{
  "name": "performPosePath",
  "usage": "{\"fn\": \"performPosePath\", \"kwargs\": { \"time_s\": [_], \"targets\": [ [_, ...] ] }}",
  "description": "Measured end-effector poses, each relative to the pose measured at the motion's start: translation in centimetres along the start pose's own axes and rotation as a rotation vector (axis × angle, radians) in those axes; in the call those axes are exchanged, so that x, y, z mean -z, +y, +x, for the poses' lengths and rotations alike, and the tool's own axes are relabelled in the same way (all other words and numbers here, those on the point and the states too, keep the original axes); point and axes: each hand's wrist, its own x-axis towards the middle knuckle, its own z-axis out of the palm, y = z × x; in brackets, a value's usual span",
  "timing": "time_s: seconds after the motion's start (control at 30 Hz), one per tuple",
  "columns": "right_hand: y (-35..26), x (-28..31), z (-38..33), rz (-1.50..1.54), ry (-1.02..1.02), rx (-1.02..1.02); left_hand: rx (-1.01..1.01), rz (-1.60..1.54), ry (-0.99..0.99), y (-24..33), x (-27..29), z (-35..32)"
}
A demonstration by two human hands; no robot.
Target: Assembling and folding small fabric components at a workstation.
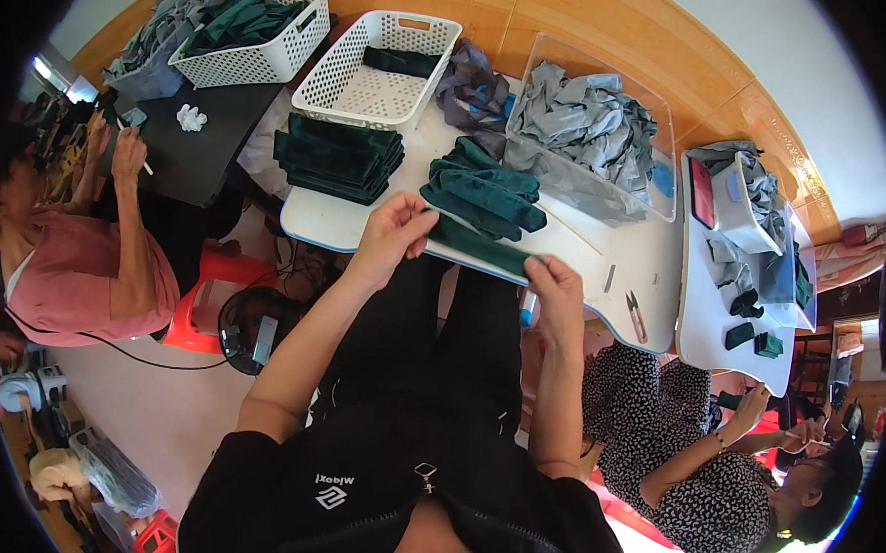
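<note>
A narrow piece of dark green velvet fabric stretches between my hands just over the front edge of the white table. My left hand pinches its left end between thumb and fingers. The other end is gripped by my right hand, a little lower. Right behind the fabric lies a loose pile of green velvet pieces. To the left of that pile, flat velvet pieces form a neat dark green stack.
Behind the stack is a white perforated basket holding a dark velvet piece. A clear bin of grey fabric stands back right. Thread snips and a thin stick lie on the table. Co-workers sit left and right.
</note>
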Motion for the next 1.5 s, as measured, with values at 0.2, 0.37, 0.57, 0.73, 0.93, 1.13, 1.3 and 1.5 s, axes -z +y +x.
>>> {"fn": "performPosePath", "kwargs": {
  "time_s": [0.2,0.37,0.57,0.73,0.93,1.13,1.3,1.5],
  "targets": [
    [-5.4,-2.4,6.9,-0.617,0.249,0.318,-0.465,0.671,0.259,2.4,-0.2,6.5],
    [-9.7,2.6,5.4,-0.578,0.288,0.330,-0.621,0.949,0.115,-0.9,-4.8,-0.4],
    [-20.1,4.1,13.0,-0.652,0.406,0.537,-0.455,0.773,-0.046,-1.7,-6.1,-5.7],
    [-24.2,1.9,18.9,-0.734,0.312,0.638,-0.478,0.742,-0.116,1.9,-4.9,-7.8],
    [-21.7,-7.0,17.4,-0.862,-0.217,0.808,-0.481,0.720,-0.148,6.2,-2.5,-9.2],
    [-8.1,-5.9,17.3,-1.420,-0.141,0.694,-0.508,0.668,-0.309,10.9,-4.0,-8.7],
    [-11.7,-10.6,14.0,-1.347,-0.284,0.693,-0.494,0.641,-0.294,14.0,-3.0,-11.7],
    [-19.1,-12.6,16.5,-1.197,-0.021,0.832,-0.653,0.568,-0.321,21.4,0.6,-14.7]
  ]
}}
